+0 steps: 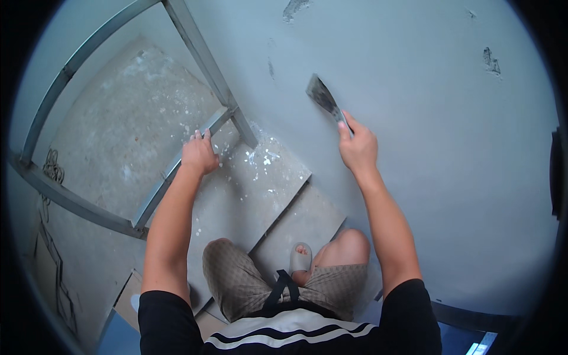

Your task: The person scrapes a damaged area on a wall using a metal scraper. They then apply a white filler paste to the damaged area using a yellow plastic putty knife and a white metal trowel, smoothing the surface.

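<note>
My right hand point(358, 147) grips the handle of a putty knife point(323, 94), thumb along it. Its wide, smeared blade points up and left in front of the grey-white wall point(426, 136); I cannot tell whether the blade touches the wall. My left hand point(200, 155) is closed over the lower bar of a grey metal frame point(198, 50), fingers hooked across the far side of the bar. Dark, chipped patches point(490, 61) mark the wall to the upper right, and another rough spot point(293, 9) shows near the top.
White flakes point(266, 157) are scattered over the concrete floor point(118, 130) beside the frame and wall. A step edge point(279, 218) runs diagonally before my knees. My slippered foot point(301, 258) rests on the lower level. Coiled cord point(53, 168) hangs by the frame's left corner.
</note>
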Demonstrator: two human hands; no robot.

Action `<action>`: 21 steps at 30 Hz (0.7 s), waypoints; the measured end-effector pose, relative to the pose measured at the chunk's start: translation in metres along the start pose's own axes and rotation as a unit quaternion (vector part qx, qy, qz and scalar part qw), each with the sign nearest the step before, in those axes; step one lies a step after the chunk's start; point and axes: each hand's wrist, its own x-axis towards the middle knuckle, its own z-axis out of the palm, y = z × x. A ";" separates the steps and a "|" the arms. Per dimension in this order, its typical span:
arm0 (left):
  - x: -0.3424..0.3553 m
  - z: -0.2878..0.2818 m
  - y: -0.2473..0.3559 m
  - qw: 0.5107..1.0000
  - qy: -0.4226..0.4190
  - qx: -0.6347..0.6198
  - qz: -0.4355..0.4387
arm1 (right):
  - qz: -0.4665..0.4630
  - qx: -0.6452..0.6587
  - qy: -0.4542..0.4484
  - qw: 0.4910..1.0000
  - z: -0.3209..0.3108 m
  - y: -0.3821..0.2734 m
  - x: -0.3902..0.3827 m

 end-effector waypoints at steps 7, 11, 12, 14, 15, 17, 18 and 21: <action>-0.002 -0.001 -0.001 1.000 -0.003 -0.017 -0.001 | -0.019 0.070 0.033 0.997 -0.001 0.010 0.000; 0.000 0.003 0.001 1.000 -0.011 -0.005 -0.002 | -0.022 -0.030 -0.063 0.997 0.019 -0.007 0.013; -0.001 0.000 0.001 1.000 -0.016 -0.011 -0.003 | -0.016 -0.064 -0.099 0.993 0.027 -0.006 0.012; -0.003 -0.002 0.001 1.000 -0.019 -0.018 -0.007 | 0.005 -0.107 -0.145 0.984 0.044 0.006 -0.007; -0.003 -0.001 0.002 1.000 -0.018 -0.018 -0.010 | 0.024 -0.120 -0.164 0.979 0.054 0.013 -0.012; -0.002 -0.001 0.001 1.000 -0.013 -0.014 -0.012 | 0.042 -0.138 -0.177 0.974 0.077 0.023 -0.013; -0.001 -0.002 0.004 1.000 -0.010 -0.011 -0.008 | 0.031 -0.133 -0.180 0.974 0.092 0.029 -0.010; -0.002 0.007 -0.001 1.000 0.008 -0.020 -0.001 | 0.001 -0.108 -0.178 0.978 0.129 0.019 -0.004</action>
